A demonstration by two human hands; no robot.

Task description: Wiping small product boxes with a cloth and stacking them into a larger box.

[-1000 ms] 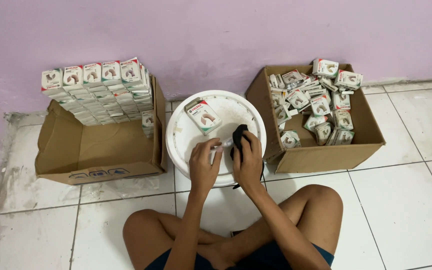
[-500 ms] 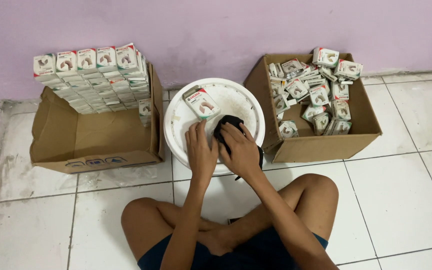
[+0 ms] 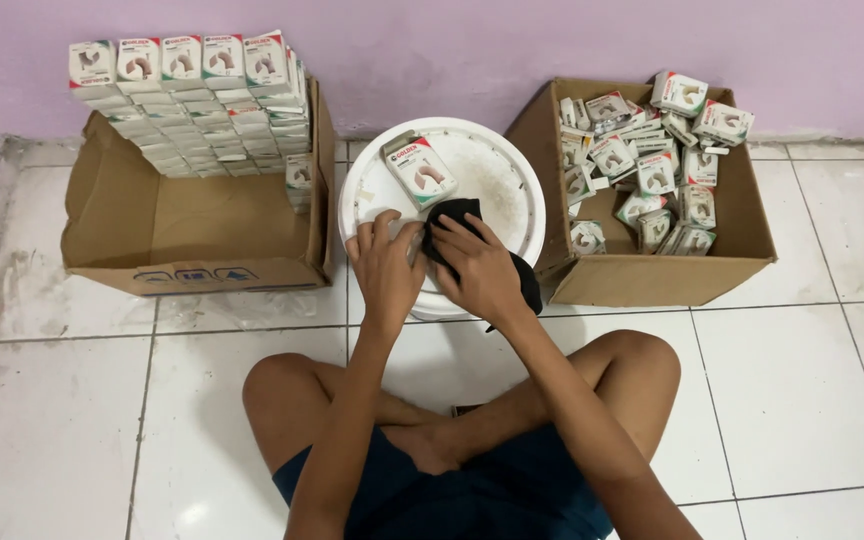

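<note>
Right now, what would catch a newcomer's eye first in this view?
Probably the two hands meeting over the round white lid at centre: the right hand presses a black cloth, the left hand alongside. Next, the neatly stacked small boxes at left, against the jumbled carton at right.

Two cardboard boxes are seen: a left box [image 3: 192,275] and a right box [image 3: 652,280]. One white round lid [image 3: 502,170] is counted, with one small carton [image 3: 419,170] and one black cloth [image 3: 452,215]. Many small cartons fill both boxes; an exact count cannot be given.
</note>
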